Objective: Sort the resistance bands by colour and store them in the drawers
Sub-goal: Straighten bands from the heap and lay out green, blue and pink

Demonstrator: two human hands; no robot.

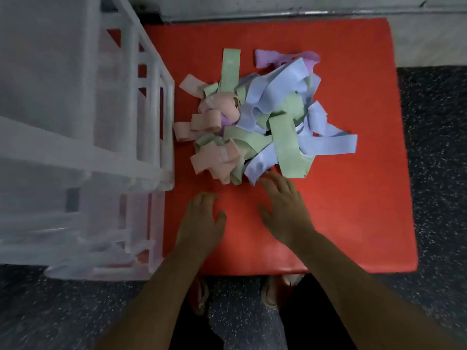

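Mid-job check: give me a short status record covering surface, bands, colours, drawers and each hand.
surface: red mat
bands: one mixed pile mid-mat, unsorted
colours: green bands, blue bands, pink bands, purple bands
drawers: translucent drawer unit at the mat's left edge; contents unclear
left hand: open, over bare mat, holding nothing
right hand: open, fingertips at the pile's near edge, holding nothing

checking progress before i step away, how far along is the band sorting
Barely begun. Done: nothing visible; pink, green, blue and purple bands lie tangled in one pile on the red mat, and I see none in the translucent drawer unit. In hand: nothing; left hand and right hand are open, the right at the pile's near edge. Left: all sorting and storing.
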